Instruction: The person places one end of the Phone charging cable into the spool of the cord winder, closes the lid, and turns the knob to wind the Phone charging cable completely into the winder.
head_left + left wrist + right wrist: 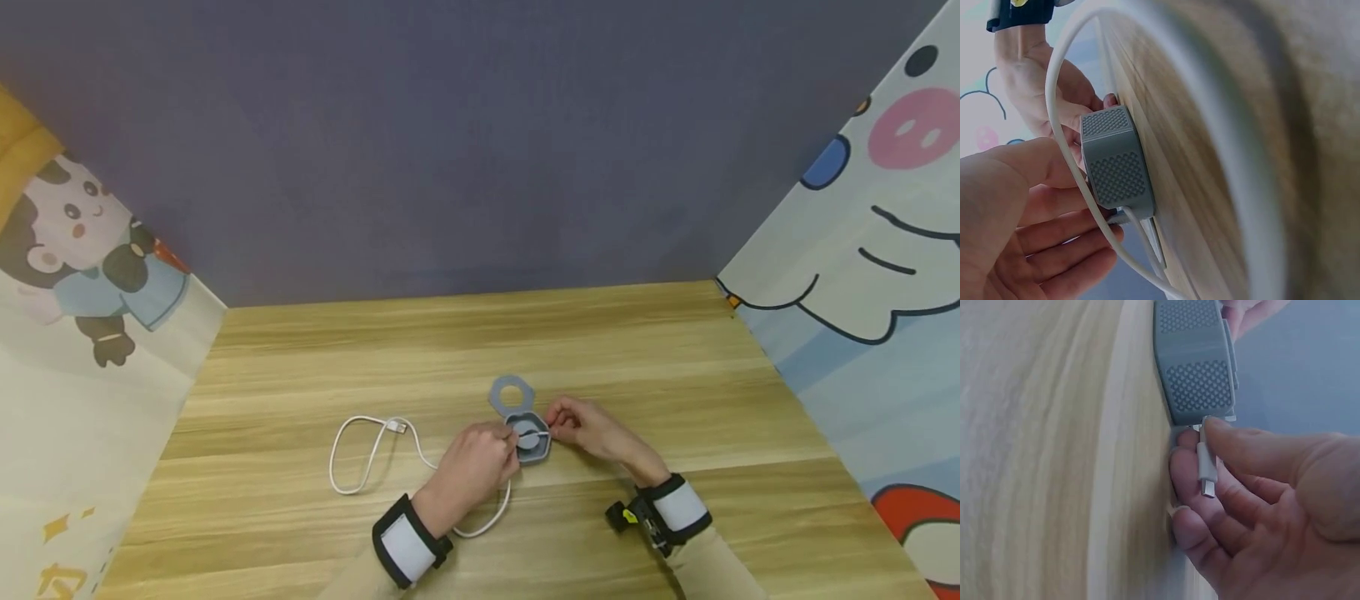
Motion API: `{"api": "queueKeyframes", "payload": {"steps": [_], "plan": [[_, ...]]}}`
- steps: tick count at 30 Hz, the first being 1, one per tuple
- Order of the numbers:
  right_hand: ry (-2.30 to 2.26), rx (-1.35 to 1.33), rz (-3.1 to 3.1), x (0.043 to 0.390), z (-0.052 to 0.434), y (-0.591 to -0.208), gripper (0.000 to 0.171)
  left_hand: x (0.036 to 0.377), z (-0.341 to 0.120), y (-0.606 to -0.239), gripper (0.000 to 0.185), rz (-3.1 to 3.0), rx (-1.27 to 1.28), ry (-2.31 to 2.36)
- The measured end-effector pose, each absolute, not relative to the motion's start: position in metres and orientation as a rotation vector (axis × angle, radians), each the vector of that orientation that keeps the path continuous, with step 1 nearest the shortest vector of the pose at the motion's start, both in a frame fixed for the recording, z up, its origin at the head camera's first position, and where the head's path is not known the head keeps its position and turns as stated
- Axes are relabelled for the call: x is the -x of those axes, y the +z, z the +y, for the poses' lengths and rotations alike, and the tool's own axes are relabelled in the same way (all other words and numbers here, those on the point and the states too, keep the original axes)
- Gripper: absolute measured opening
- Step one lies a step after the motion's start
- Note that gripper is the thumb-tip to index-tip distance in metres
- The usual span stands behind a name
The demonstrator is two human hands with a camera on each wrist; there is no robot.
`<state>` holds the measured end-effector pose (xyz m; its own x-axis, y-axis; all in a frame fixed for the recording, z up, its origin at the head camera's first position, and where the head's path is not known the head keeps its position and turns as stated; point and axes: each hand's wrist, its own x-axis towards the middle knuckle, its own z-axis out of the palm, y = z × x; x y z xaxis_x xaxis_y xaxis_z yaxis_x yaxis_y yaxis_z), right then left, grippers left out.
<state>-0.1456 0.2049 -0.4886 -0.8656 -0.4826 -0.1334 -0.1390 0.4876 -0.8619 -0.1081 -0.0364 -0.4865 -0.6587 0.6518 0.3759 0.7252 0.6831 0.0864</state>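
Left hand (472, 462) gripping one hexagonal case (1117, 177), right hand (596, 429) pinching one white cable (332, 458) by its slim plug (1207, 462), one lid (528, 393) lying beyond both, one USB-A plug (396, 426) lying leftward

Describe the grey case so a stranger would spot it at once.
Over the wooden table, find the left hand and right hand. Between them sits the grey case, its holed lid open on the far side. Its angular body and dimpled walls set it apart from the slim white cable.

Cable (348, 492): is apparently being hidden midway by left hand (471, 462).
Case (1197, 369): is being cropped atop right wrist view.
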Motion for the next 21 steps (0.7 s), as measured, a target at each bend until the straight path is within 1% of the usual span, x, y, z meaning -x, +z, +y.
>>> {"api": "queueKeyframes", "payload": {"steps": [7,12,15,19,21], "plan": [[-1.273,0.512,2.432,0.145,0.207,-0.489,0.011,0.109,-0.038,-0.485,0.011,-2.612,1.09,-0.435],[-1.218,0.577,2.535,0.141,0.205,-0.488,0.013,0.111,-0.038,-0.484,0.012,-2.626,1.085,-0.472],[-1.162,0.688,2.674,0.138,0.2,-0.485,0.018,0.111,-0.038,-0.484,0.01,-2.633,1.083,-0.462],[-1.067,0.931,2.803,0.134,0.191,-0.483,0.029,0.111,-0.037,-0.484,0.009,-2.629,1.081,-0.443],[-1.017,1.007,2.807,0.132,0.187,-0.482,0.032,0.111,-0.038,-0.484,0.009,-2.624,1.081,-0.441]]}}
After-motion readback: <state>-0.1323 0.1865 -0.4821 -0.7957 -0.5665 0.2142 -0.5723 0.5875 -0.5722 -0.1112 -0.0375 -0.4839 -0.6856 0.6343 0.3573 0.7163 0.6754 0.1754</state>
